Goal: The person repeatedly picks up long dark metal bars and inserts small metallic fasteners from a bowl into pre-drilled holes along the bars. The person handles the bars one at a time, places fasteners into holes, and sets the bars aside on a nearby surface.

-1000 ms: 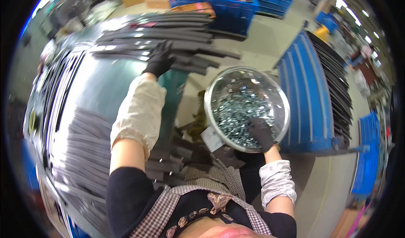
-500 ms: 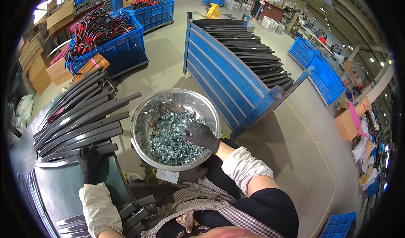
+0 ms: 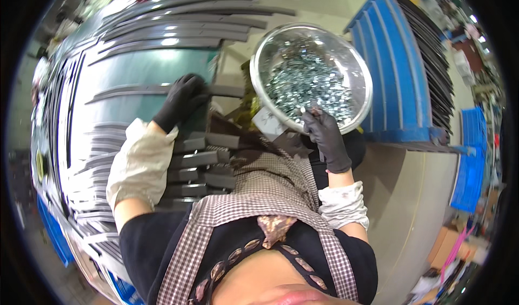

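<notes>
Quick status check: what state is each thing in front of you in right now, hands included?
Left hand: gloved, resting flat on a dark metal strip.
Right hand: gloved, fingertips at the near rim of the metal bowl.
Metal bowl: upright, holding a heap of small shiny metal parts.
Blue rack: loaded with dark strips.

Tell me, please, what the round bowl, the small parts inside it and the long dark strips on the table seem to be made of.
Bowl: probably polished steel; it mirrors the light.
Small parts: likely bright plated metal, silvery and glinting; too small to name.
Strips: perhaps dark coated metal or plastic, matt grey with soft highlights.
</notes>
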The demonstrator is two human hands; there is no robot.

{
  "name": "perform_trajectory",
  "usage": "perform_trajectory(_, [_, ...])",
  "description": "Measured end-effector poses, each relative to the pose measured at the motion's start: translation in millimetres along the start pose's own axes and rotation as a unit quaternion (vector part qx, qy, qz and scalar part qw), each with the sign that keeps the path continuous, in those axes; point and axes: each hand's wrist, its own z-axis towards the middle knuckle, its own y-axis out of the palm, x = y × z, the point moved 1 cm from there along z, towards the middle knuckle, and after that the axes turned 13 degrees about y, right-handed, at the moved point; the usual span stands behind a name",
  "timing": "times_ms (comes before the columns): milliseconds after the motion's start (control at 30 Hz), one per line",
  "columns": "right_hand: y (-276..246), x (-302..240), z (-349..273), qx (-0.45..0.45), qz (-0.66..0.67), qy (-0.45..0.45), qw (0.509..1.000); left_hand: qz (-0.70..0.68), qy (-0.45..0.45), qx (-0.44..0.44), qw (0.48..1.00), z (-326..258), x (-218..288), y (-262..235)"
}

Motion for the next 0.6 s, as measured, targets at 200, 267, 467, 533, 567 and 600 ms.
perform_trajectory(200, [27.7, 14.0, -13.7, -0.108, 0.041, 0.052, 0.992, -0.015, -0.023, -0.036, 0.999, -11.1, 9.4, -3.4])
perform_trajectory(267, [31.1, 25.8, -11.0, -0.123, 0.023, 0.013, 0.992, -0.027, -0.032, -0.041, 0.998, -14.1, 11.7, -1.6])
perform_trajectory(467, [58.5, 22.4, -18.6, -0.162, 0.064, -0.037, 0.984, 0.036, 0.074, -0.022, 0.996, -4.5, 72.4, -7.1])
perform_trajectory(533, [69.8, 17.5, -19.3, -0.181, 0.004, -0.049, 0.982, 0.033, 0.112, -0.039, 0.992, 0.1, 112.7, -7.1])
perform_trajectory(567, [77.4, 16.6, -20.7, -0.192, -0.026, -0.053, 0.980, 0.005, 0.118, -0.062, 0.991, 0.1, 131.8, -5.6])
perform_trajectory(600, [85.1, 20.1, -21.7, -0.188, -0.026, -0.066, 0.980, -0.021, 0.130, -0.088, 0.987, 0.5, 143.9, -3.1])
